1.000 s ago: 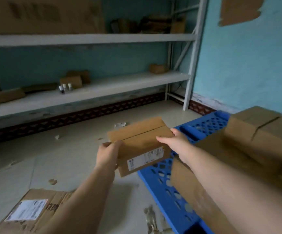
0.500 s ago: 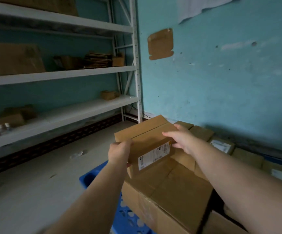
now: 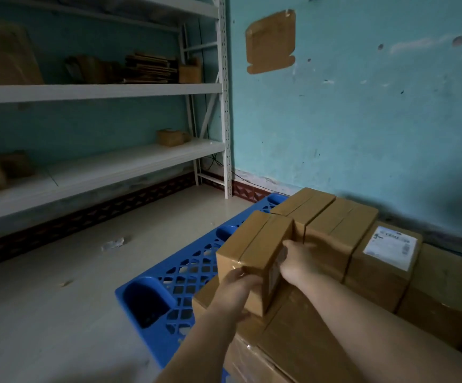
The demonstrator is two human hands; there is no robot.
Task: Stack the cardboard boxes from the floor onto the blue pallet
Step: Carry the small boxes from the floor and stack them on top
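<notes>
- Whereas half a second ago the small brown cardboard box (image 3: 254, 252) was held up in the air above the stack, it now sits low on top of the large flat cardboard carton (image 3: 301, 335) at the near end of the blue plastic lattice pallet (image 3: 169, 283).
- The left hand (image 3: 234, 293) is wrapped around the box's near lower corner, fingers closed against the cardboard.
- The right hand (image 3: 297, 261) presses flat on the box's right face, where a pale label shows, fingers curled over the edge; both hands grip it as before.
- The box stands just beside a row of similar tan boxes (image 3: 332, 225), seemingly touching the nearest.
- A white-labelled brown box (image 3: 384, 261) sits further right in that row.
- The view has dropped and swung left: more grey floor (image 3: 58, 313) and white metal shelving (image 3: 100, 172) show than earlier.
</notes>
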